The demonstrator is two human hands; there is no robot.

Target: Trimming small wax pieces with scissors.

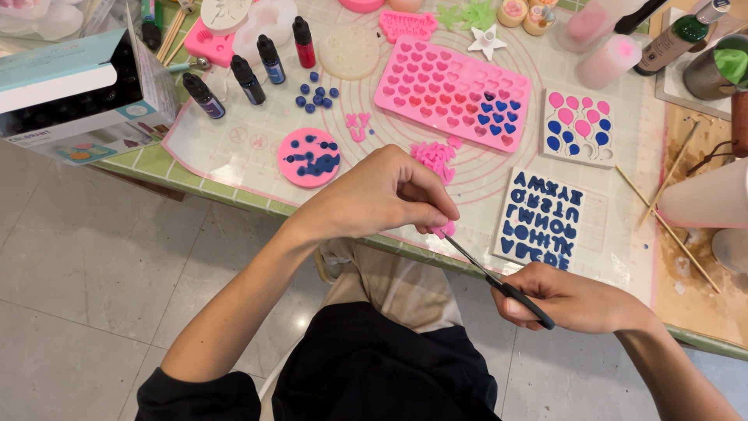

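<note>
I see my left hand [389, 195] closed in a pinch on a small pink piece [446, 229], which pokes out just below the fingertips [440, 212], held over the near edge of the worktop [234, 199]. My right hand [573, 300] is closed around the black handles of the scissors [499, 282], lower and to the right, off the worktop above my lap.

Key relation: the scissors' long axis runs diagonally, from the right hand up and left to the pink piece. The blade tips sit right at the piece, touching or just beside it; I cannot tell if the blades are parted. So the piece lies up-left of the right hand, at the far end of the blades, and directly under the left hand's pinch. Left hand is the nearer one, already on it.

Around it: a little heap of pink scraps [435, 158] on the mat just beyond the left hand. Right of that, a white letter mould [540, 218] filled with blue, close to the blade line. Further back, a pink heart mould [452, 92] with some blue and red cells, a balloon mould [578, 126], a round pink disc [308, 157] with blue blobs, loose blue beads [315, 93] and a row of small dye bottles [249, 70].
</note>
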